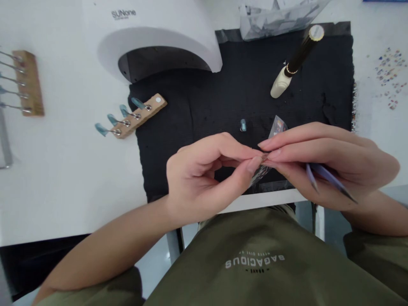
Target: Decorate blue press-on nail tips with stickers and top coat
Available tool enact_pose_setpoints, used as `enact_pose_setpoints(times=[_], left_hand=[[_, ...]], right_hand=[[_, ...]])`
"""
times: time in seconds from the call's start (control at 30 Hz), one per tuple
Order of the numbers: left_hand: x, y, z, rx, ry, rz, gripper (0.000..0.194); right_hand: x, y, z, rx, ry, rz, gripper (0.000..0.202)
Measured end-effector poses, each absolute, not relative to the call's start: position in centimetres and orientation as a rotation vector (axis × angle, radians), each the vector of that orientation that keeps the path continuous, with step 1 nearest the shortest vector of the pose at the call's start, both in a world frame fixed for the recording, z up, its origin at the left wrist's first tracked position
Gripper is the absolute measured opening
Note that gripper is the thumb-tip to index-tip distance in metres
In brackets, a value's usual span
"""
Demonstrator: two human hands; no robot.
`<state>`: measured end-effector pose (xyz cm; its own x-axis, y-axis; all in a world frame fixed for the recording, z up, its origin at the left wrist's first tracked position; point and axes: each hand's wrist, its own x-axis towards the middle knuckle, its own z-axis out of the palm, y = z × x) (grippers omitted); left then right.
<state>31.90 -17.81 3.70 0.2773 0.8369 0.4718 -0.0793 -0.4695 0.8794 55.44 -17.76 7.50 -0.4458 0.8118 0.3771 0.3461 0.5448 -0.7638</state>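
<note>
My left hand (210, 174) and my right hand (331, 161) meet above the front edge of a black cloth (216, 102), both pinching a small clear plastic packet (278, 126) between thumb and fingers. The packet's printed upper end sticks up beyond my fingertips, and its lower part shows beneath them. Purple tweezers (330, 176) are tucked in my right hand, their tips pointing down and out. Just beyond my fingers a small blue nail tip (243, 125) lies on the cloth.
A wooden stand (140, 117) with several blue nail tips is at the cloth's left. Behind are a white lamp (165, 25), a dark-and-cream bottle-shaped tool (296, 59) and a clear tray of packets (277, 21). Another stand (32, 83) is far left; small gems (390, 72) lie right.
</note>
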Motion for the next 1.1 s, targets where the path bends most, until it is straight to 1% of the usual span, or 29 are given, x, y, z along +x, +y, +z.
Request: enact_pose_setpoints(times=[0.13,0.27,0.4,0.53,0.6,0.7,0.83,1.0,1.1], left_hand=[[31.7,-18.0,4.1,1.644,0.770,1.261,0.014],[31.6,-17.6,4.3,1.722,0.753,1.279,0.014],[31.8,-17.4,4.4,1.750,0.708,1.324,0.016],[31.9,-17.8,4.6,1.670,0.857,1.297,0.015],[31.8,-18.0,4.5,1.690,0.835,1.292,0.014],[31.6,-18.3,4.4,1.718,0.807,1.279,0.017],[31.5,-18.3,4.5,1.644,0.900,1.267,0.018],[31.3,-17.5,4.3,1.779,0.721,1.290,0.020],[31.3,-17.4,4.3,1.745,0.749,1.299,0.018]], right_hand=[[55.9,-17.1,7.0,-0.785,-2.142,0.648,0.030],[56.1,-16.7,6.5,-0.705,-2.145,0.581,0.032],[56.0,-17.0,6.7,-0.741,-2.147,0.532,0.034],[55.8,-17.3,6.9,-0.782,-2.158,0.494,0.031],[55.7,-17.4,6.9,-0.798,-2.152,0.478,0.029],[55.8,-17.4,6.8,-0.808,-2.145,0.475,0.028],[55.8,-17.5,6.7,-0.797,-2.172,0.445,0.029],[55.7,-17.6,6.7,-0.827,-2.154,0.438,0.029],[55.7,-17.6,6.6,-0.816,-2.145,0.447,0.025]])
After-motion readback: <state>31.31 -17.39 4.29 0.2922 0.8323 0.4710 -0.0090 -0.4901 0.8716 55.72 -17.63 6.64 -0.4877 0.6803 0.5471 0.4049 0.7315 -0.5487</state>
